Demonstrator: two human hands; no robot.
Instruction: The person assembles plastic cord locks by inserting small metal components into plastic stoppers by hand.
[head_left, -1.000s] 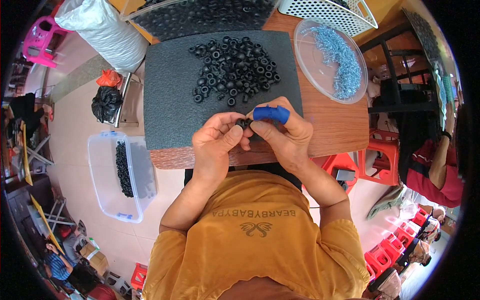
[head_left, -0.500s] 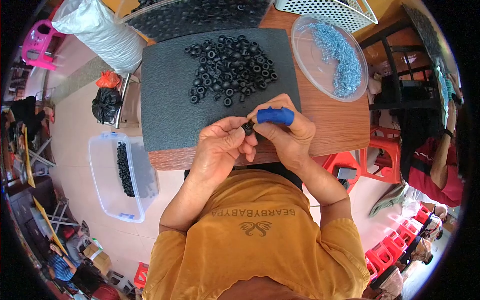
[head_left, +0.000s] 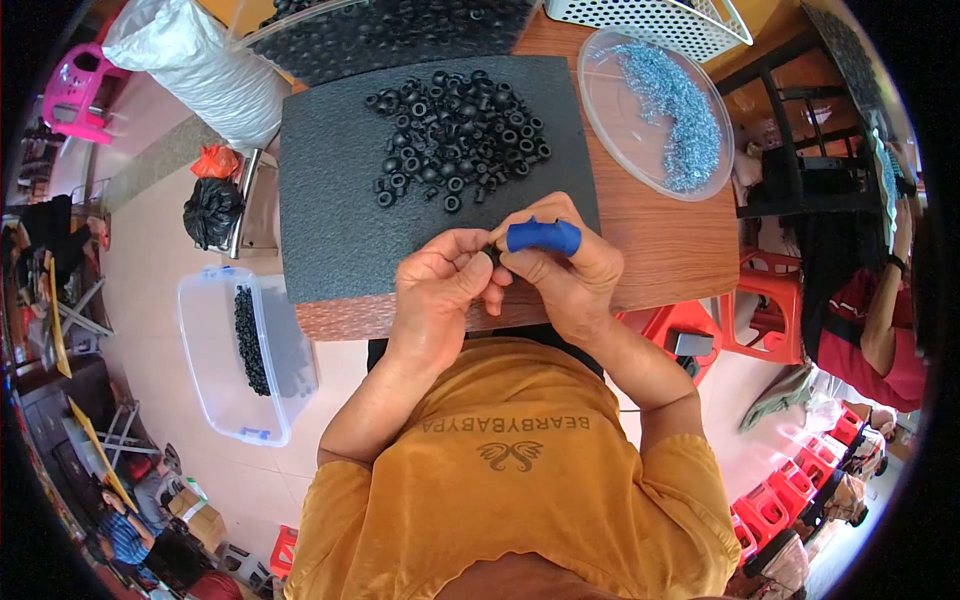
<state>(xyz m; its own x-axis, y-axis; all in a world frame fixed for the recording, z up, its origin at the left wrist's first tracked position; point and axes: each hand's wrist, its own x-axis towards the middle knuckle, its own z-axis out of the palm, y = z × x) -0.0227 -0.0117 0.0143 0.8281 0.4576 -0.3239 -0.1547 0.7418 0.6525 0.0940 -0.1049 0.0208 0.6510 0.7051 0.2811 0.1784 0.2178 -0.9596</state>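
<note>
Just above the near edge of the table, my left hand [head_left: 442, 285] pinches a small black hollow round part [head_left: 492, 255] between thumb and fingers. My right hand [head_left: 572, 265] meets it there, thumb and index fingertip closed together at the part. A blue wrap [head_left: 543, 236] covers the right index finger. Whatever else the right fingertips hold is hidden. Beyond my hands, a loose pile of similar black parts [head_left: 460, 135] lies on a dark grey mat [head_left: 330, 200].
A clear round lid [head_left: 608, 130] holding tiny light-blue pieces [head_left: 690, 140] lies at right. Behind the mat stand a clear bin of black parts [head_left: 390, 45] and a white perforated basket [head_left: 640, 30]. A clear box [head_left: 210, 380] sits at floor left; red stools [head_left: 770, 310] stand right.
Both hands have shifted slightly to the left. The right fingers have tilted over the black part, which now shows less between the fingertips.
</note>
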